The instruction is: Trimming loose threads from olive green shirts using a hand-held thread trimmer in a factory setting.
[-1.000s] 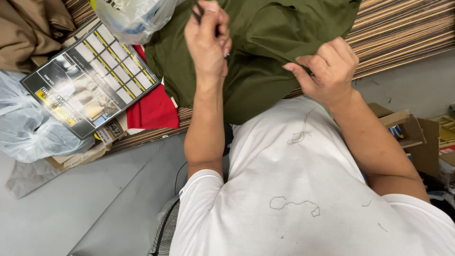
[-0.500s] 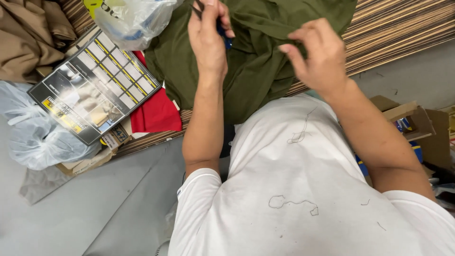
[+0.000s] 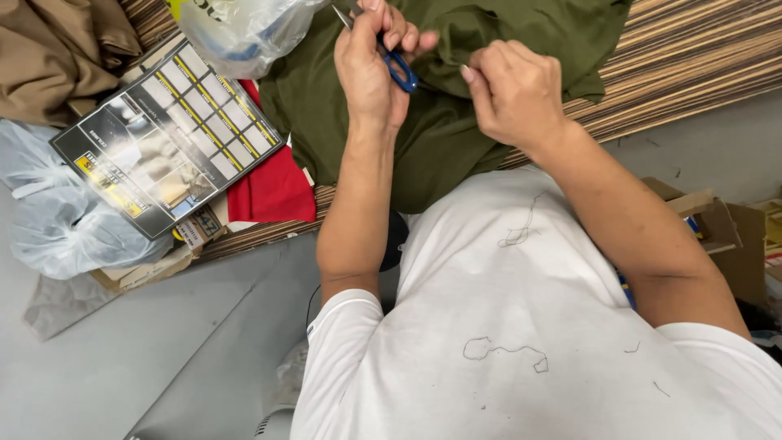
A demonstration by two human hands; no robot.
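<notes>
Green garment (image 3: 456,122): lay bunched on the striped worktop (image 3: 692,57), just above the person's white shirt (image 3: 521,326); its top edge ran out of the frame.
Snips (image 3: 399,69): blue-handled, clamped in the left hand (image 3: 371,65), metal tip poking up-left; a second ago they barely showed, now the handle was plain.
Right hand (image 3: 513,90): had come in from the right and was now closed on a fold of the green cloth, fingertips pinched.
Meaning: both hands had drawn close over one spot, so a trim there looked likely to be in hand.
Hard to see: whatever was pinched was too fine to make out; the blades were partly cut off.
Around: red cloth (image 3: 273,191), a printed card (image 3: 167,134) and clear bags (image 3: 65,220) to the left, loose threads (image 3: 505,352) on the shirt.
</notes>
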